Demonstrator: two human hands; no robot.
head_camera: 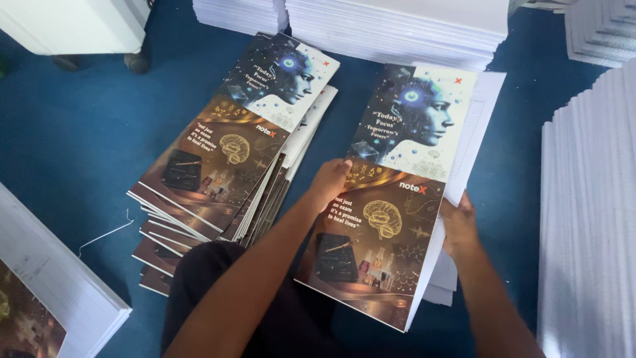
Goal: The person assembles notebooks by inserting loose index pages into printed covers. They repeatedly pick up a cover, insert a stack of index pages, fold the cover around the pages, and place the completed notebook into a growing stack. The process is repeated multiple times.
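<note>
A: Blue floor [79, 146], white paper stacks [589, 219] around. Hands?
B: Left hand [329, 180] and right hand [458, 225] clamp opposite edges of printed cover [391, 192], squaring it atop loose sheets [480, 126]. Cover pile [225, 166] sits alongside, left.

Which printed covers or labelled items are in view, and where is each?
Printed cover: centre-right, held by left grip and right grip; rectangular, white-blue top, brown-gold bottom.
Cover pile: left of it, fanned, same design.
Partial cover: bottom-left corner, dark brown.
</note>
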